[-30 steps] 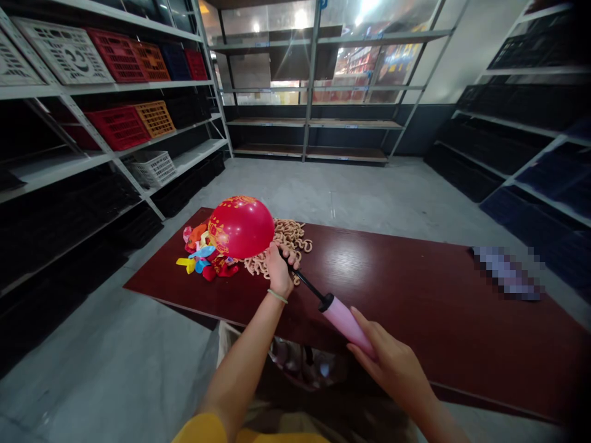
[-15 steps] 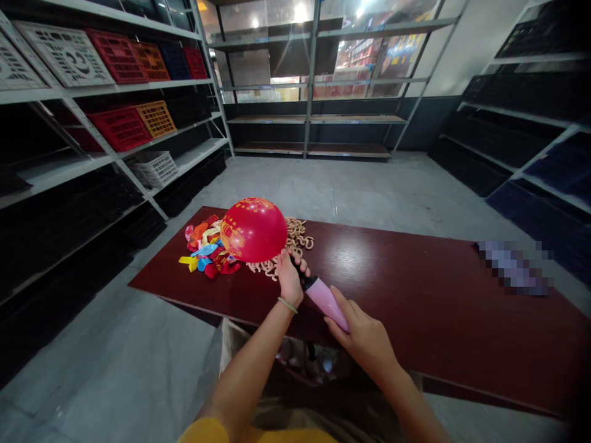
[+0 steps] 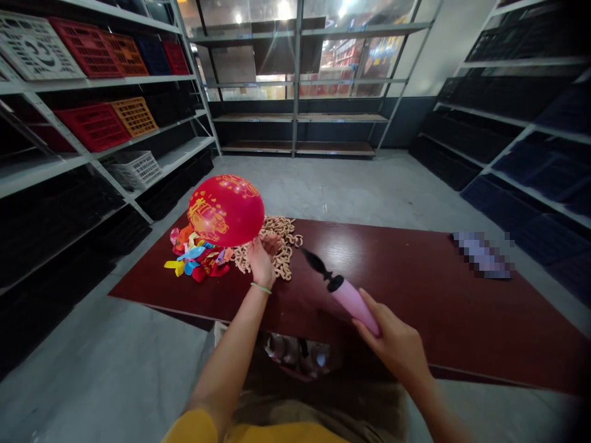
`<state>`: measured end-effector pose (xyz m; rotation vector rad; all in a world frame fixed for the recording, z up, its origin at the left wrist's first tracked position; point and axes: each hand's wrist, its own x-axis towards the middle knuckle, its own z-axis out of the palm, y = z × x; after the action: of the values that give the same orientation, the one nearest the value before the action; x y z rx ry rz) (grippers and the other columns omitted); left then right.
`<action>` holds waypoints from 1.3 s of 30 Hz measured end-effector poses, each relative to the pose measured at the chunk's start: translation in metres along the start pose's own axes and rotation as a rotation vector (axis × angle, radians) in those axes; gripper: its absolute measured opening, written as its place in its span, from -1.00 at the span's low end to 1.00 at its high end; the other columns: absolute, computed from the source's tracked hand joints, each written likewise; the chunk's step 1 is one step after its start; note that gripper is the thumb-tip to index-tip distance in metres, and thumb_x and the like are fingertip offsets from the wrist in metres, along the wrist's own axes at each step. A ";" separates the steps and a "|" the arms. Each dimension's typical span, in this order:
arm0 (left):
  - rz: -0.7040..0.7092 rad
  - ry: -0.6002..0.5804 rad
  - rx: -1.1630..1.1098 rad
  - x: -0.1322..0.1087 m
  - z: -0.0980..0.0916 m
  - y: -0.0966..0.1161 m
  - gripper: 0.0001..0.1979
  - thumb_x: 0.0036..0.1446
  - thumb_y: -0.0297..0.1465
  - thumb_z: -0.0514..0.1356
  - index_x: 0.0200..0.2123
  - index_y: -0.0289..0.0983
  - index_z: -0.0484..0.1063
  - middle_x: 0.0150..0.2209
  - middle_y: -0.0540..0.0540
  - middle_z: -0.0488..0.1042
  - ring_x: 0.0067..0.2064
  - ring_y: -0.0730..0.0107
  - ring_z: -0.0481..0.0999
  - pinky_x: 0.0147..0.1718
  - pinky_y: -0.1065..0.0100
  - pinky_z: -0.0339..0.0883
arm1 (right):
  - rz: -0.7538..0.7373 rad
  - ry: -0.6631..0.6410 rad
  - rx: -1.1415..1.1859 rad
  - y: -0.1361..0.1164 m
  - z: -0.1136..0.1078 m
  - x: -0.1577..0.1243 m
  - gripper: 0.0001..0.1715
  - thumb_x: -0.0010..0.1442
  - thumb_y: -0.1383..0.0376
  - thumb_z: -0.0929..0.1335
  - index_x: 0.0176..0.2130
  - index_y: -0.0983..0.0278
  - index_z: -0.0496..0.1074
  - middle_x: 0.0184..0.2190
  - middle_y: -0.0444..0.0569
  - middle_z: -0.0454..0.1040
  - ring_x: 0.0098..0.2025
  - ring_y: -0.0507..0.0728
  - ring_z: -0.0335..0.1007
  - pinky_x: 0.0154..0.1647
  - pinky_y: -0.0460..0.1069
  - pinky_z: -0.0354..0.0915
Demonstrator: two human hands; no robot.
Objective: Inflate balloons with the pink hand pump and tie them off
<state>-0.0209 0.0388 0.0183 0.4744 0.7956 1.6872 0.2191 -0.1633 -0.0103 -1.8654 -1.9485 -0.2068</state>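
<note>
Pinching the neck of a red balloon (image 3: 226, 209) between fingers and thumb, the person's left hand (image 3: 261, 261) is holding it up just above the far left part of a dark red table (image 3: 415, 295). A thin green band (image 3: 261, 287) is circling the wrist. The balloon, inflated and printed with gold figures, is swelling up and to the left of the hand, with its neck pointing down and right into the grip.

The right hand (image 3: 397, 344) is wrapping closed around the rear end of a pink hand pump (image 3: 353, 303), holding it above the table's near edge. The pump's long axis is running from lower right to upper left. Its black nozzle (image 3: 316, 263) is pointing toward the left hand and the balloon's neck, near them but clear of both.

Beneath the balloon, a heap of limp balloons (image 3: 194, 259) in several colours is lying on the table, touching a tangle of tan rings (image 3: 279, 246) just behind the left hand. A pixelated patch (image 3: 482, 253) is sitting well apart at the table's right end.

Below the near edge, an open bag (image 3: 295, 360) is showing something shiny, too dim to name. On the racks at left, a white basket (image 3: 133, 169), a red crate (image 3: 92, 126) and an orange crate (image 3: 133, 115) are standing on the shelves; what they are holding cannot be told.
</note>
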 end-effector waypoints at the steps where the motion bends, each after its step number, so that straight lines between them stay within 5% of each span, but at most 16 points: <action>1: -0.021 -0.012 0.031 0.003 -0.006 0.001 -0.79 0.25 -0.23 0.10 -0.35 -0.23 0.22 -0.41 -0.06 0.53 -0.35 0.36 0.59 -0.31 0.32 0.46 | 0.055 0.015 -0.077 0.008 -0.003 0.003 -0.35 0.34 0.07 0.26 0.34 0.07 0.09 -0.04 -0.05 0.54 -0.20 0.12 0.55 -0.37 -0.06 0.32; 6: -0.090 -0.146 0.187 0.005 -0.033 0.003 -0.72 0.19 -0.15 0.17 -0.35 -0.23 0.26 -0.50 -0.01 0.48 -0.45 0.39 0.55 -0.35 0.34 0.46 | 0.211 -0.045 -0.407 0.043 -0.005 0.029 -0.34 0.34 0.01 0.23 0.34 0.08 0.11 -0.20 -0.02 0.53 -0.38 0.13 0.49 -0.59 -0.05 0.05; 11: -0.154 -0.316 0.209 -0.001 -0.051 -0.006 -0.74 0.20 -0.18 0.19 -0.39 -0.23 0.28 -0.53 -0.03 0.44 -0.46 0.34 0.52 -0.44 0.33 0.44 | 0.130 -0.126 -0.394 0.056 0.007 0.046 -0.35 0.33 0.03 0.22 0.33 0.13 0.13 -0.20 0.02 0.51 -0.34 0.15 0.47 -0.50 -0.02 0.15; 19: -0.322 -0.347 0.190 -0.011 -0.049 -0.005 -0.77 0.22 -0.25 0.19 -0.43 -0.23 0.31 -0.58 -0.01 0.40 -0.59 0.37 0.42 -0.58 0.34 0.37 | 0.071 -0.155 -0.346 0.048 0.007 0.059 -0.30 0.27 -0.06 0.26 0.29 0.13 0.18 0.03 0.06 0.47 -0.14 0.25 0.48 -0.27 0.09 0.29; 25: -0.309 -0.397 0.231 -0.012 -0.050 -0.005 -0.74 0.23 -0.22 0.17 -0.44 -0.24 0.30 -0.58 -0.03 0.41 -0.57 0.34 0.45 -0.56 0.32 0.40 | 0.060 -0.146 -0.307 0.043 0.011 0.075 -0.27 0.26 -0.08 0.27 0.29 0.17 0.20 0.10 0.14 0.42 -0.01 0.33 0.43 -0.18 0.14 0.34; 29: -0.275 -0.387 0.227 -0.009 -0.052 -0.006 -0.72 0.23 -0.18 0.17 -0.43 -0.24 0.30 -0.59 -0.03 0.40 -0.60 0.37 0.41 -0.59 0.35 0.35 | -0.121 -0.034 -0.172 0.020 0.017 0.099 -0.37 0.30 0.08 0.28 0.25 0.30 0.27 0.21 0.24 0.32 0.25 0.38 0.17 0.12 0.23 0.23; 32: -0.289 -0.344 0.220 -0.006 -0.055 -0.007 -0.72 0.23 -0.18 0.17 -0.43 -0.24 0.30 -0.59 0.00 0.37 -0.61 0.41 0.38 -0.60 0.39 0.32 | -0.224 -0.100 0.066 -0.017 0.033 0.130 -0.51 0.35 0.19 0.21 0.22 0.25 0.30 0.09 0.14 0.44 0.13 0.28 0.31 0.13 0.19 0.23; 39: -0.309 -0.307 0.179 -0.004 -0.057 -0.008 -0.73 0.21 -0.21 0.20 -0.43 -0.24 0.31 -0.61 0.05 0.30 -0.58 0.43 0.39 -0.53 0.39 0.36 | -0.082 -0.120 0.193 -0.075 0.109 0.193 -0.67 0.34 0.24 0.22 -0.06 0.35 0.44 -0.11 0.18 0.45 -0.04 0.25 0.31 0.00 0.11 0.24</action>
<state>-0.0531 0.0209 -0.0262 0.6792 0.7519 1.2278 0.1233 0.0500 -0.0157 -1.7103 -2.0465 0.0695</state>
